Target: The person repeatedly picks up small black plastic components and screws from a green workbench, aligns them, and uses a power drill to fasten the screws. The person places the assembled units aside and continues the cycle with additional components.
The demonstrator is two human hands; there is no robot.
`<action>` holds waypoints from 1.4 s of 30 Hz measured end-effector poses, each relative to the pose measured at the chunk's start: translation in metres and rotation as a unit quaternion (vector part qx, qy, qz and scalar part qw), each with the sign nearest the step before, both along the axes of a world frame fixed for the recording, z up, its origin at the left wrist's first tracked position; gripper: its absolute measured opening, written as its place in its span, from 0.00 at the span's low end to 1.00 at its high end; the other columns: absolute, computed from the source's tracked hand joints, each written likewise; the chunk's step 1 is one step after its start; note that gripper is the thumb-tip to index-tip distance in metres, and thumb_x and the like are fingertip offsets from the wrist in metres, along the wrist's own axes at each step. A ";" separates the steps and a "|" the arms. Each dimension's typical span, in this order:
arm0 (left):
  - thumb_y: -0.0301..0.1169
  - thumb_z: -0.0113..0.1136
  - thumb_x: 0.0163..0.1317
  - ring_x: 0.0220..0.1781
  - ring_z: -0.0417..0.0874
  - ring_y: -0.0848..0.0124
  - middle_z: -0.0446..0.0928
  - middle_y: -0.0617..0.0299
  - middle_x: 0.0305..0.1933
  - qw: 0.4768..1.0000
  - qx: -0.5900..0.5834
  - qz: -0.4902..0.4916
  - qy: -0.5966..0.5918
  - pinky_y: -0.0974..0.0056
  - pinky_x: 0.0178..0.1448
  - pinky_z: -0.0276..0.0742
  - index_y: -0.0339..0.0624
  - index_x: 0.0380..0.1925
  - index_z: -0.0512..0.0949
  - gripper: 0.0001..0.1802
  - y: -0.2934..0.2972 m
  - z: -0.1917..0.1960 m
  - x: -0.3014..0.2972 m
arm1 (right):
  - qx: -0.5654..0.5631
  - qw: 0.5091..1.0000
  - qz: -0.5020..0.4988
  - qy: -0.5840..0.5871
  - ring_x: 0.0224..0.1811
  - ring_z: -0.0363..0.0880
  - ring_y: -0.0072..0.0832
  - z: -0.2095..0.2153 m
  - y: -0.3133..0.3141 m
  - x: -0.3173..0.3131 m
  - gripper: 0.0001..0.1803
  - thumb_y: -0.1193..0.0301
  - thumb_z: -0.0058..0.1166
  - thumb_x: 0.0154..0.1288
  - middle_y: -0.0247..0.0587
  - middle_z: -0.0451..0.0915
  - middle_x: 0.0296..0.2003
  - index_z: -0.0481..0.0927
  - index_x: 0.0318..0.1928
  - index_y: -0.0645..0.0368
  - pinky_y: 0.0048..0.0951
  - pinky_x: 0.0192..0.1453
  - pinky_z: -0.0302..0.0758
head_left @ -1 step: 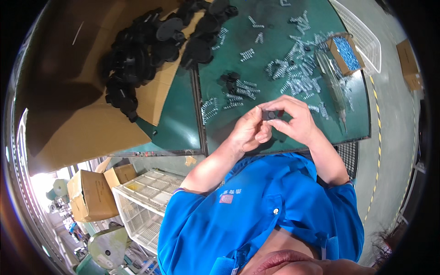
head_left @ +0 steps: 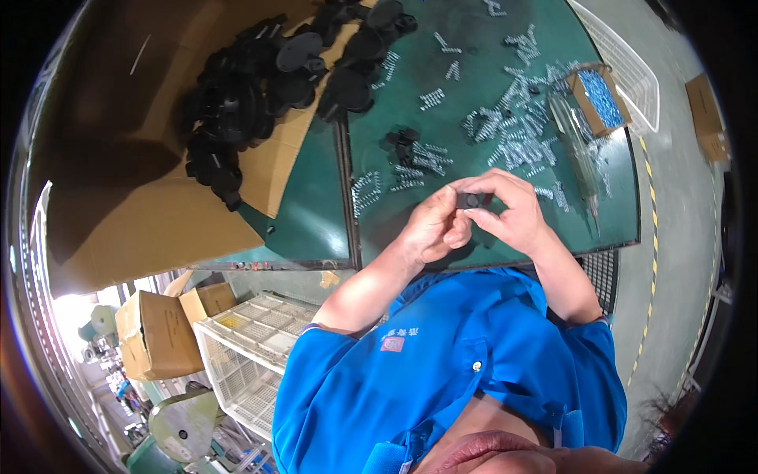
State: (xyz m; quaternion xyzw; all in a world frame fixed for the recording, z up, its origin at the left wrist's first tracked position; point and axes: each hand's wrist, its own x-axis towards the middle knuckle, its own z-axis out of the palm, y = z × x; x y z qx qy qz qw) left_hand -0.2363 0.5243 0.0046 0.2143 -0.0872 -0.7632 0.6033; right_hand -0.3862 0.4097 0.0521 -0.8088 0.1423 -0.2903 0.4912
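Note:
A small black plastic part [head_left: 471, 201] is pinched between the fingers of both hands, just above the near edge of the green table [head_left: 395, 229]. My left hand [head_left: 433, 224] grips it from the left with fingers curled. On the other side, my right hand [head_left: 513, 207] holds it between thumb and fingers, which partly hide it. Beyond the hands lies a little group of black parts [head_left: 403, 144] beside a cluster of metal springs [head_left: 430, 158]. More springs [head_left: 513, 130] are strewn across the table's right half.
At the left, black round-plated parts [head_left: 237, 110] fill a cardboard box [head_left: 158, 225]. A slim powered screwdriver [head_left: 580, 158] lies on the right, by a small carton of blue pieces [head_left: 600, 99]. White baskets [head_left: 260, 340] stand below left; another basket [head_left: 632, 71] is far right.
The table and its contents appear slightly lower and further right in the picture. Both hands keep their hold on the black part, with hardly any movement.

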 end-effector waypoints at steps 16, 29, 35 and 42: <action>0.43 0.68 0.59 0.63 0.73 0.55 0.80 0.56 0.56 0.270 0.091 0.073 -0.956 0.45 0.64 0.70 0.44 0.52 0.79 0.24 -0.142 0.017 0.206 | 0.050 0.987 -0.153 -0.021 0.41 0.84 0.27 -0.018 0.000 -0.053 0.14 0.76 0.63 0.62 0.42 0.85 0.42 0.79 0.48 0.63 0.27 0.43 0.79; 0.39 0.75 0.47 0.58 0.72 0.54 0.75 0.57 0.52 0.185 -0.138 0.211 -0.950 0.50 0.62 0.69 0.41 0.52 0.78 0.31 -0.081 0.024 0.130 | 0.049 0.980 -0.189 -0.044 0.41 0.84 0.28 -0.023 -0.008 -0.103 0.14 0.73 0.64 0.63 0.42 0.84 0.43 0.78 0.48 0.63 0.29 0.43 0.80; 0.27 0.72 0.48 0.51 0.80 0.57 0.79 0.57 0.50 0.160 -0.314 0.171 -0.920 0.55 0.54 0.72 0.40 0.49 0.80 0.24 -0.033 0.026 0.062 | 0.070 0.977 -0.187 -0.075 0.42 0.83 0.27 -0.029 -0.010 -0.106 0.14 0.72 0.64 0.64 0.42 0.85 0.43 0.78 0.48 0.63 0.27 0.44 0.79; 0.31 0.76 0.45 0.56 0.78 0.53 0.78 0.54 0.54 0.287 -0.252 0.158 -0.910 0.50 0.62 0.68 0.37 0.51 0.78 0.31 -0.017 0.024 0.050 | 0.086 0.980 -0.169 -0.058 0.41 0.83 0.26 -0.033 -0.008 -0.103 0.14 0.74 0.63 0.63 0.42 0.85 0.42 0.79 0.48 0.63 0.26 0.42 0.79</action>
